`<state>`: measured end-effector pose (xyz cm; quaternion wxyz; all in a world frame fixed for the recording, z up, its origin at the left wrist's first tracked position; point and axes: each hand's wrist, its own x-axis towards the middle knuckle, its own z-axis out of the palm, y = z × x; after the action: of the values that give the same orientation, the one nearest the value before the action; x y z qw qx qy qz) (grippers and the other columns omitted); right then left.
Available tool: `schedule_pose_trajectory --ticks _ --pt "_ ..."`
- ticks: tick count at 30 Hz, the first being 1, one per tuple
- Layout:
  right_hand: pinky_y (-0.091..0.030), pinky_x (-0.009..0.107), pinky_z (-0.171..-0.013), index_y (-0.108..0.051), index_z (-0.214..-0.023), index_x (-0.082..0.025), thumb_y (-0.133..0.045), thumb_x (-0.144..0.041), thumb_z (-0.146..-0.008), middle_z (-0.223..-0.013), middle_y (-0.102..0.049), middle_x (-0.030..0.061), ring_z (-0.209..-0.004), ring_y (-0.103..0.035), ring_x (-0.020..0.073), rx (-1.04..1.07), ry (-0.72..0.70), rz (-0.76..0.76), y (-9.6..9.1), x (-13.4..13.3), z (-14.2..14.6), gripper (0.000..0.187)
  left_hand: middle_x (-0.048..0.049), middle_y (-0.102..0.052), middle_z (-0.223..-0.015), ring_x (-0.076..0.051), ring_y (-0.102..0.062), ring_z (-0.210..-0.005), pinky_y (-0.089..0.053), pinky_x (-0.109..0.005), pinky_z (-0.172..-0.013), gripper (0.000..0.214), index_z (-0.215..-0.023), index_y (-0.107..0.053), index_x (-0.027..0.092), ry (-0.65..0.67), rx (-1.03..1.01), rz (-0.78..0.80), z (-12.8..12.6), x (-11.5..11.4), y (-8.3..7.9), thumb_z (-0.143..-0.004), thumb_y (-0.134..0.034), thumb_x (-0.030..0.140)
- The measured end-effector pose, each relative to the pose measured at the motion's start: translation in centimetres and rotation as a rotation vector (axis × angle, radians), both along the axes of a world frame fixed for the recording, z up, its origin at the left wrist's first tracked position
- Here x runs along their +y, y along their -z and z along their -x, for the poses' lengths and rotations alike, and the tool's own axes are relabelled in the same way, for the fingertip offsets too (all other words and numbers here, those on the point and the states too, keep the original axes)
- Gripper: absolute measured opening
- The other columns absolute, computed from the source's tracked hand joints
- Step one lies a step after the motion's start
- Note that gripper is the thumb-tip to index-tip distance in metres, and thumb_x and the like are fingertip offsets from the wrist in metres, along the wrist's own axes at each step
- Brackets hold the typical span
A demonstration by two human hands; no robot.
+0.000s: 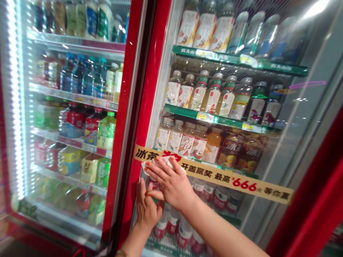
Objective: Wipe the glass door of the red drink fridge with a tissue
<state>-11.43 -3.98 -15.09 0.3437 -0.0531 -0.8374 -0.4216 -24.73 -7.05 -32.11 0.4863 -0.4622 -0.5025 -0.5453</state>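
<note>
One crumpled white cloth (160,161) under right hand (171,185)

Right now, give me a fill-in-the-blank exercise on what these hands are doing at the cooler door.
The right hand presses a white wipe onto a yellow strip, above the ____ hand.
The nails are painted ____.
The strip shows the number ____.
The door frame is ____.

Missing words: left, orange, 666, red.
</note>
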Motion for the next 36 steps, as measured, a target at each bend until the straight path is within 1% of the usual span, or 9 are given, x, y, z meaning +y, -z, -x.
schedule_pose_trajectory --ticks 3,6,12,17,20,24,28,32,36 --pt "0.017 0.049 -0.142 -0.032 -0.175 -0.031 -0.042 -0.073 -0.111 -0.182 -0.031 -0.0091 -0.176 0.000 0.0199 0.122 0.097 0.033 -1.6 0.6 -2.5 0.077 -0.0259 -0.023 -0.184 -0.032 -0.025 -0.174 -0.035 -0.052 -0.139 0.083 -0.174 -0.024 0.009 0.006 -0.014 0.040 -0.1 -0.1 0.0 -0.103 -0.061 0.028" --pt "0.020 0.056 -0.140 -0.026 -0.177 -0.029 -0.049 -0.063 -0.112 -0.183 -0.030 -0.0043 -0.176 -0.004 0.0258 0.295 0.175 0.080 -3.1 0.5 -1.4 0.077 -0.0227 -0.034 -0.181 -0.032 -0.028 -0.173 -0.029 -0.054 -0.142 0.081 -0.173 -0.030 0.011 0.006 0.017 0.063 0.0 -0.3 -0.2 -0.100 -0.062 0.021" --pt "0.016 0.055 -0.143 -0.045 -0.170 -0.031 -0.037 -0.087 -0.104 -0.183 -0.028 -0.0118 -0.177 0.004 0.0232 0.105 0.020 -0.059 -0.3 -0.4 2.8 0.087 -0.0229 -0.032 -0.182 -0.032 -0.023 -0.175 -0.027 -0.055 -0.143 0.083 -0.175 -0.027 0.011 0.001 0.078 0.034 0.7 -0.2 -0.3 -0.101 -0.061 0.029" --pt "0.012 0.055 -0.143 -0.032 -0.176 -0.032 -0.042 -0.071 -0.111 -0.181 -0.035 -0.0078 -0.176 0.002 0.0211 0.224 0.194 -0.016 -0.3 2.2 -7.8 0.076 -0.0172 -0.039 -0.181 -0.030 -0.029 -0.173 -0.025 -0.053 -0.144 0.079 -0.173 -0.034 0.016 0.018 0.033 0.053 0.5 -0.4 -0.5 -0.099 -0.063 0.021" --pt "0.000 0.070 -0.142 -0.012 -0.179 -0.034 -0.041 -0.058 -0.114 -0.183 -0.033 -0.0001 -0.177 -0.006 0.0302 0.524 0.390 0.108 -1.4 3.6 -13.0 0.075 -0.0146 -0.041 -0.180 -0.030 -0.034 -0.171 -0.031 -0.055 -0.142 0.082 -0.173 -0.035 0.022 0.080 -0.020 0.036 -0.5 -1.2 -1.4 -0.097 -0.065 0.016" --pt "-0.007 0.086 -0.135 -0.007 -0.180 -0.031 -0.046 -0.059 -0.112 -0.185 -0.028 0.0065 -0.176 -0.005 0.0418 0.677 0.447 0.207 0.2 2.4 -10.4 0.083 -0.0051 -0.036 -0.183 -0.030 -0.034 -0.171 -0.028 -0.059 -0.144 0.085 -0.171 -0.041 0.035 0.212 -0.060 -0.004 -2.4 -2.6 -5.0 -0.094 -0.066 0.010" --pt "0.011 0.064 -0.142 -0.032 -0.176 -0.040 -0.054 -0.068 -0.107 -0.184 -0.030 -0.0106 -0.177 0.003 0.0290 0.264 0.319 0.096 5.2 1.1 -7.4 0.078 -0.0022 -0.019 -0.188 -0.031 -0.016 -0.176 -0.014 -0.060 -0.147 0.087 -0.176 -0.030 0.033 0.239 0.061 -0.021 -3.2 -2.1 -10.0 -0.097 -0.061 0.012" --pt "0.010 0.065 -0.142 -0.026 -0.179 -0.031 -0.052 -0.069 -0.106 -0.187 -0.022 -0.0031 -0.176 0.008 0.0332 0.412 0.427 0.085 9.5 2.4 -15.5 0.086 -0.0049 -0.018 -0.188 -0.027 -0.011 -0.177 -0.005 -0.055 -0.147 0.085 -0.178 -0.022 0.028 0.109 0.107 0.099 -2.4 -0.2 -12.1 -0.103 -0.062 0.023" --pt "-0.023 0.090 -0.127 0.001 -0.180 -0.020 -0.030 -0.060 -0.114 -0.188 -0.006 0.0181 -0.175 0.003 0.0427 0.917 0.560 0.280 6.5 5.8 -22.8 0.083 -0.0031 -0.023 -0.187 -0.028 -0.017 -0.176 -0.008 -0.055 -0.147 0.082 -0.178 -0.023 0.030 0.074 0.080 0.114 -1.8 0.9 -11.2 -0.105 -0.060 0.029"
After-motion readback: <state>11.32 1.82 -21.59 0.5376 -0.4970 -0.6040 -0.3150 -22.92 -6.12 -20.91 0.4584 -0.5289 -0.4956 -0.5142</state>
